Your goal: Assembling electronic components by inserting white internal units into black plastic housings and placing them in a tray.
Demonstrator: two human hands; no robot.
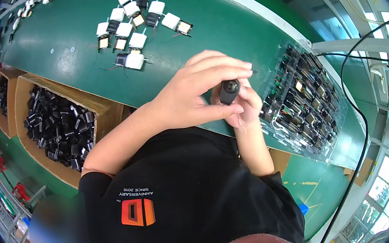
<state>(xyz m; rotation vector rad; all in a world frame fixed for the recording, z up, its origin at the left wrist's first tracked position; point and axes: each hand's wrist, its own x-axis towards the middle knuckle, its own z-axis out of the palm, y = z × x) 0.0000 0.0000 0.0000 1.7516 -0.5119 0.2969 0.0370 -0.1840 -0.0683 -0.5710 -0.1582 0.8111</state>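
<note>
Over the near edge of the green table, both hands meet around a black rounded plastic housing [230, 90] with a glossy end facing up. My left hand [186, 91] reaches across from the left, its fingers above the housing and its thumb below, closed about it. From the right side, my right hand [248, 102] wraps its fingers round the same piece from behind. Part of that grip is hidden by the housing and the left thumb. What may be inside the housing cannot be seen.
Several white-and-black assemblies with wires [132, 42] lie on the green table [77, 63]. A cardboard box [102, 108] full of black plastic parts stands at the left. Clear plastic trays [277, 136] of dark parts sit at the right, beside a hanging black cable [363, 121].
</note>
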